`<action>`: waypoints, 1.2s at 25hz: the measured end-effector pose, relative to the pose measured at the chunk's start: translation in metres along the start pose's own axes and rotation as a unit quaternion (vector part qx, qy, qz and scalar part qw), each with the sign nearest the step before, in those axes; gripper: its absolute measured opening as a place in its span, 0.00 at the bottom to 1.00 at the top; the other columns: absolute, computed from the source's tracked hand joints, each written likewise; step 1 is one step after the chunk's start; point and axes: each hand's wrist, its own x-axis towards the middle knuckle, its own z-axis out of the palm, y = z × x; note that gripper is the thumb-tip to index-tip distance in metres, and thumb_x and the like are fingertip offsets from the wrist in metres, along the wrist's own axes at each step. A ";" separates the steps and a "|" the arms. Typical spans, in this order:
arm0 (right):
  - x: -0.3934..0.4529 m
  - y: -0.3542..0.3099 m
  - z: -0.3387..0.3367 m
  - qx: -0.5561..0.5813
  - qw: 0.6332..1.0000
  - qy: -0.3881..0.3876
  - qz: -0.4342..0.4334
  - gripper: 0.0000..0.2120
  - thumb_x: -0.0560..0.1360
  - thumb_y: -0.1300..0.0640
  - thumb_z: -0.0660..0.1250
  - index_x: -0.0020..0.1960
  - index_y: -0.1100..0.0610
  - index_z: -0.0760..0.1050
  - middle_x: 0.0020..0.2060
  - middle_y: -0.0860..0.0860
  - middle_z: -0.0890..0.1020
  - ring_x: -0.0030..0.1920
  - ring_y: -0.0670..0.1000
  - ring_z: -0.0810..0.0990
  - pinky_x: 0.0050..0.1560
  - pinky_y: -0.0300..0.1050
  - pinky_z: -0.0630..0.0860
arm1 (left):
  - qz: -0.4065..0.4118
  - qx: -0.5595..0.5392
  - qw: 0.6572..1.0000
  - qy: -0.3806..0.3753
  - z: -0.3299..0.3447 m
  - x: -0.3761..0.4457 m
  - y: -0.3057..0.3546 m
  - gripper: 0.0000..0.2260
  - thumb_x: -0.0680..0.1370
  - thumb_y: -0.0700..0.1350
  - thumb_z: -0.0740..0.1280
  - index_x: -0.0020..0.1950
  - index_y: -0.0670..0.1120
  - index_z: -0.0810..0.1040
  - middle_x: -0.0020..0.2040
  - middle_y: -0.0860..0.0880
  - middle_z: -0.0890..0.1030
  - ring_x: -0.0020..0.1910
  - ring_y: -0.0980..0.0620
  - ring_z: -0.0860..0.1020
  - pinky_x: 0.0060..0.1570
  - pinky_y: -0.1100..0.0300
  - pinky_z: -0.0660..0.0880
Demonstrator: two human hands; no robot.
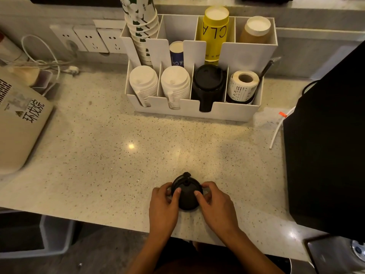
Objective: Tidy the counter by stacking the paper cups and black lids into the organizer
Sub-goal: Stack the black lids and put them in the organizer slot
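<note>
Black lids (186,194) between left hand (165,204), right hand (214,204)

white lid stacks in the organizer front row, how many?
2. One white lid stack fills the far-left front compartment of the organizer; the other white lid stack sits in the next compartment to its right. Lids per stack can't be counted.
</note>
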 end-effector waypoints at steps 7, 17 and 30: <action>0.005 0.002 0.002 0.000 1.000 0.008 -0.025 0.15 0.79 0.40 0.63 0.63 0.43 0.76 0.38 0.40 0.81 0.38 0.41 0.79 0.41 0.37 0.80 | 0.008 -0.009 1.000 -0.010 0.001 -0.002 -0.004 0.14 0.82 0.51 0.65 0.66 0.51 0.77 0.55 0.53 0.76 0.46 0.65 0.76 0.40 0.78 0.70; 0.018 -0.006 0.003 0.023 0.999 -0.007 0.024 0.11 0.78 0.42 0.64 0.58 0.44 0.77 0.39 0.43 0.83 0.39 0.42 0.81 0.42 0.42 0.81 | 0.031 0.005 0.998 -0.048 0.002 0.003 -0.007 0.18 0.83 0.47 0.63 0.74 0.48 0.72 0.56 0.49 0.71 0.48 0.60 0.75 0.43 0.77 0.69; 0.011 0.015 0.025 -0.176 0.964 -0.026 -0.199 0.27 0.83 0.44 0.40 0.81 0.50 0.48 0.80 0.48 0.56 0.80 0.50 0.48 0.76 0.50 0.53 | 0.217 0.196 0.956 -0.025 0.020 -0.009 -0.014 0.26 0.84 0.52 0.46 0.81 0.46 0.53 0.82 0.48 0.56 0.81 0.51 0.53 0.77 0.46 0.58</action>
